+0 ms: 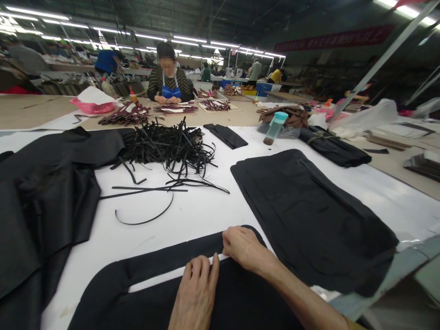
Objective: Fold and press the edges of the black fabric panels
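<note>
A black sheet-like panel [151, 307] with rounded corners lies in front of me on the white table [192, 215]. A long narrow slot cuts through it, and white shows in the opening. My left hand [197, 288] rests open on the panel just below the slot, fingers stretched toward its lower edge. At the slot's right end, my right hand [242, 247] is closed with curled fingers, pinching the panel's edge; its fingertips are partly hidden. To the right lies a stack of similar black panels [302, 211].
A tangled heap of black strips [172, 144] sits beyond the panel, with loose strips nearer. Black material [51, 197] drapes at left. A folded black piece [225, 136], a teal-lidded bottle [275, 128] and a tied black bundle [335, 145] lie farther back. A co-worker [168, 78] sits opposite.
</note>
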Available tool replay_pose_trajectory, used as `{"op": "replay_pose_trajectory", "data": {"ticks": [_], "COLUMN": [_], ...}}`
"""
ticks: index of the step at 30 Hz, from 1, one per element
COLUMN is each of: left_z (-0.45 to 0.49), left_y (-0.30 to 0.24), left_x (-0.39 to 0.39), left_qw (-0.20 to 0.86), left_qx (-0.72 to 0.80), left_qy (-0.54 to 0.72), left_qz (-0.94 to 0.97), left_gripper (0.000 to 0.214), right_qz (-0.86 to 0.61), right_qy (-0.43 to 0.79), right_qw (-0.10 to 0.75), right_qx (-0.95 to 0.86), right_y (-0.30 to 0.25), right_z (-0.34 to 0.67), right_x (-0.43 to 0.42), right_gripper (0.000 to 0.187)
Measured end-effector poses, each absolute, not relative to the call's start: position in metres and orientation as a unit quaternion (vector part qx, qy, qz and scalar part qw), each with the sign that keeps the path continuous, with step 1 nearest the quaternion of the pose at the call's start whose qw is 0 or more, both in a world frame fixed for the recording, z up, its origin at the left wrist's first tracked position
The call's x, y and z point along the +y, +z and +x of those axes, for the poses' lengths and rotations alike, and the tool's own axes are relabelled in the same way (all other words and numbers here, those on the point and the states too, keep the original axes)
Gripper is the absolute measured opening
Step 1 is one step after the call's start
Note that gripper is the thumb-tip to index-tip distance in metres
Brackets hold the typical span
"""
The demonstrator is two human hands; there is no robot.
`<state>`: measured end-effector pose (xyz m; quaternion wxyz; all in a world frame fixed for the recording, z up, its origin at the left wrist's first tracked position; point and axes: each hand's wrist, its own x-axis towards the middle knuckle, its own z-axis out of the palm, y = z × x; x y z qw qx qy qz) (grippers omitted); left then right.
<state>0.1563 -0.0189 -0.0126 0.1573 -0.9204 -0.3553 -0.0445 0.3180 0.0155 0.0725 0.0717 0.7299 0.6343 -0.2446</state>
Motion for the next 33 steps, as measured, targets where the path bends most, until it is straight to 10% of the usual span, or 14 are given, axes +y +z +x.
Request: {"op": "replay_pose_trajectory", "data": {"ticks": [33], "left_z": [0.191], "left_y": [0.016], "left_x": [-0.020], "left_qw": [0.168], "left_qx": [-0.408], "left_qy": [0.076], "left_qz": [-0.894], "left_gripper": [0.056], "right_qz": [0.783], "right_qy": [-0.236], "right_qw": [-0.009], "right_qx": [0.576], "right_y": [0.053], "right_z": [0.353], "right_x": [-0.002], "right_gripper": [0.007]}}
